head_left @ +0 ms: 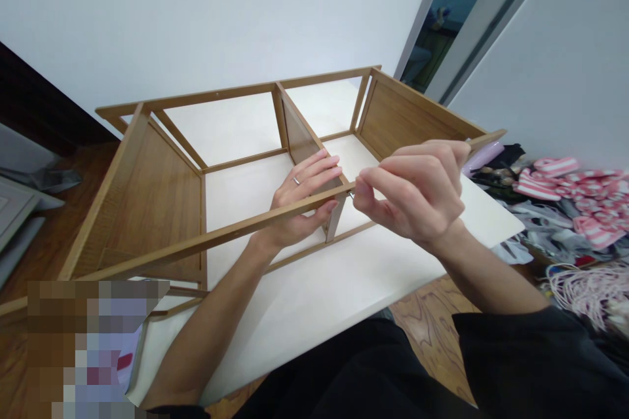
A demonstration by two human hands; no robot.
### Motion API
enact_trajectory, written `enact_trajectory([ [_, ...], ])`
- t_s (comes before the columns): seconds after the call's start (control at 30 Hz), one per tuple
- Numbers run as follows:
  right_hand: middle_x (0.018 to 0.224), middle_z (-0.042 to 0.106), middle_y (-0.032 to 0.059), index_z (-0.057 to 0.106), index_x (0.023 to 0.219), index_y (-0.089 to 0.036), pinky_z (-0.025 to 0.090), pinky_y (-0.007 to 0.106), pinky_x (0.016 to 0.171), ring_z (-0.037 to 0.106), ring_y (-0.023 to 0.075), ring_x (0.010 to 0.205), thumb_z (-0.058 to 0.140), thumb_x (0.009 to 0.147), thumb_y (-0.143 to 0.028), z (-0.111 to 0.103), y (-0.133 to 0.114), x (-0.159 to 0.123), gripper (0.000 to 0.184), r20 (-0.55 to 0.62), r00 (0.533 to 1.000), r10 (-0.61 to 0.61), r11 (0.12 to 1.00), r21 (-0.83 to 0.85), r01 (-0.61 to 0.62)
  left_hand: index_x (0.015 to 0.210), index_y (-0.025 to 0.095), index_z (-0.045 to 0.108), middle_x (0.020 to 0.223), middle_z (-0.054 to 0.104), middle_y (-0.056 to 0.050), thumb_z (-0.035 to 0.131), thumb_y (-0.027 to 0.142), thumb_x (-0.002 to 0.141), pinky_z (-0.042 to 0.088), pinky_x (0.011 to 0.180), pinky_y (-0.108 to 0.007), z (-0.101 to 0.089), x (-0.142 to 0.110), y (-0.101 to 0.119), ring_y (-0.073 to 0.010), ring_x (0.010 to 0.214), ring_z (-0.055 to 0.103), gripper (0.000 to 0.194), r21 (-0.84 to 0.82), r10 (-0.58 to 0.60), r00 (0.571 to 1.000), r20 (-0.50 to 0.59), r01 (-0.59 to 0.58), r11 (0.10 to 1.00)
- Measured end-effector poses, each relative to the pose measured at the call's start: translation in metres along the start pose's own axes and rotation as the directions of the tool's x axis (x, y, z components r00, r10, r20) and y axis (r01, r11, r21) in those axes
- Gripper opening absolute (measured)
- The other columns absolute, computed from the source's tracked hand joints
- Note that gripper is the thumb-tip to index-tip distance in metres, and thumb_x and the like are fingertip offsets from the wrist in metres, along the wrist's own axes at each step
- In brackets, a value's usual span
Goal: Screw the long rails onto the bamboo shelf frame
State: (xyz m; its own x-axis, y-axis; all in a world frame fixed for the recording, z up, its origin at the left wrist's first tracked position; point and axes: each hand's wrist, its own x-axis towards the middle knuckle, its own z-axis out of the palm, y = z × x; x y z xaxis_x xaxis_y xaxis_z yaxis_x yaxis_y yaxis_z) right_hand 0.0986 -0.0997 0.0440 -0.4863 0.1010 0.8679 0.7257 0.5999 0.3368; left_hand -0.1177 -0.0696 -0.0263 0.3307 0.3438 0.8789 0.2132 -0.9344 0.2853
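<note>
Evidently, in the head view, the left hand [293, 192] loosely clasps the wooden frame [407, 111]'s divider [301, 132], likely steadying it. The right hand [413, 193]'s thumb and forefinger seem pinched on a small metal piece [350, 195], presumably for fine control. The front rail [236, 225] crosses the left palm, partly hiding it. Below the fingers lies a white table [289, 314]; well right of them, striped cloth [597, 203] and cords [582, 288].
</note>
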Motion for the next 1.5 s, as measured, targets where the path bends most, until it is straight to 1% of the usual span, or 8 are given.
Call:
enact_trajectory([
  [0.3,0.080,0.065,-0.0017,0.065,0.094,-0.024,0.044,0.036,0.069,0.060,0.0149,0.073,0.070,0.088,-0.016,0.004,0.007,0.006,0.012,-0.132,0.989,-0.070,0.993,0.081,0.081,0.141,0.019,0.061,0.142,0.068,-0.016,0.061,0.030,0.104,0.047,0.121,-0.054,-0.001,0.002,0.001,-0.0310,0.145,0.055,0.039,0.001,0.008,1.000,0.004,-0.008,1.000],
  [0.5,0.082,0.066,-0.0007,0.064,0.091,-0.027,0.047,0.034,0.066,0.062,0.0162,0.073,0.069,0.093,-0.023,0.001,0.016,0.003,0.006,-0.082,0.993,-0.088,0.993,0.076,0.094,0.142,0.021,0.060,0.143,0.067,-0.015,0.061,0.028,0.103,0.047,0.121,-0.056,0.000,0.000,0.000,-0.0314,0.145,0.056,0.040,-0.008,0.002,1.000,0.000,-0.002,1.000],
  [0.6,0.081,0.066,0.0001,0.068,0.098,-0.028,0.047,0.034,0.064,0.062,0.0171,0.074,0.070,0.095,-0.029,0.001,0.025,-0.006,0.004,-0.101,0.986,-0.129,0.989,0.058,0.135,0.142,0.021,0.060,0.144,0.067,-0.015,0.062,0.028,0.103,0.047,0.120,-0.057,0.000,0.000,-0.001,-0.0314,0.145,0.056,0.040,-0.004,-0.004,1.000,0.000,0.004,1.000],
  [0.7,0.080,0.066,0.0004,0.069,0.115,-0.029,0.047,0.033,0.062,0.061,0.0172,0.072,0.070,0.096,-0.031,0.003,0.032,-0.019,0.019,-0.144,0.974,-0.178,0.982,0.036,0.185,0.142,0.022,0.061,0.143,0.068,-0.014,0.061,0.029,0.103,0.048,0.120,-0.057,0.001,0.000,-0.001,-0.0311,0.145,0.056,0.040,-0.004,-0.003,1.000,-0.005,0.003,1.000],
  [0.8,0.082,0.068,0.0008,0.066,0.125,-0.030,0.049,0.033,0.063,0.062,0.0171,0.071,0.068,0.098,-0.035,0.003,0.035,-0.032,0.028,-0.123,0.981,-0.147,0.989,0.011,0.150,0.142,0.022,0.061,0.143,0.068,-0.014,0.060,0.030,0.103,0.049,0.119,-0.057,0.001,0.001,0.000,-0.0312,0.145,0.056,0.039,-0.004,-0.001,1.000,-0.012,0.001,1.000],
  [0.93,0.085,0.069,0.0019,0.067,0.121,-0.033,0.049,0.034,0.063,0.062,0.0179,0.070,0.071,0.096,-0.037,-0.001,0.034,-0.046,0.026,-0.042,0.997,-0.066,0.998,0.007,0.066,0.141,0.020,0.062,0.142,0.069,-0.015,0.061,0.029,0.103,0.049,0.119,-0.056,0.001,0.000,0.000,-0.0312,0.144,0.056,0.039,-0.007,-0.001,1.000,-0.019,0.000,1.000],
  [1.17,0.082,0.070,0.0008,0.065,0.128,-0.031,0.050,0.033,0.064,0.064,0.0182,0.071,0.076,0.094,-0.029,-0.006,0.030,-0.053,0.036,-0.032,0.998,-0.053,0.998,0.040,0.054,0.141,0.021,0.062,0.141,0.069,-0.014,0.061,0.028,0.103,0.049,0.119,-0.056,0.002,0.000,-0.001,-0.0313,0.144,0.057,0.039,-0.007,0.000,1.000,-0.020,0.000,1.000],
  [1.5,0.083,0.072,0.0017,0.063,0.120,-0.025,0.053,0.031,0.064,0.066,0.0175,0.070,0.074,0.096,-0.031,-0.003,0.022,-0.060,0.027,-0.035,0.999,-0.016,0.999,0.029,0.017,0.142,0.022,0.062,0.141,0.069,-0.013,0.060,0.030,0.104,0.050,0.119,-0.055,0.002,0.001,0.000,-0.0309,0.144,0.057,0.039,-0.011,0.000,1.000,-0.029,-0.001,1.000],
])
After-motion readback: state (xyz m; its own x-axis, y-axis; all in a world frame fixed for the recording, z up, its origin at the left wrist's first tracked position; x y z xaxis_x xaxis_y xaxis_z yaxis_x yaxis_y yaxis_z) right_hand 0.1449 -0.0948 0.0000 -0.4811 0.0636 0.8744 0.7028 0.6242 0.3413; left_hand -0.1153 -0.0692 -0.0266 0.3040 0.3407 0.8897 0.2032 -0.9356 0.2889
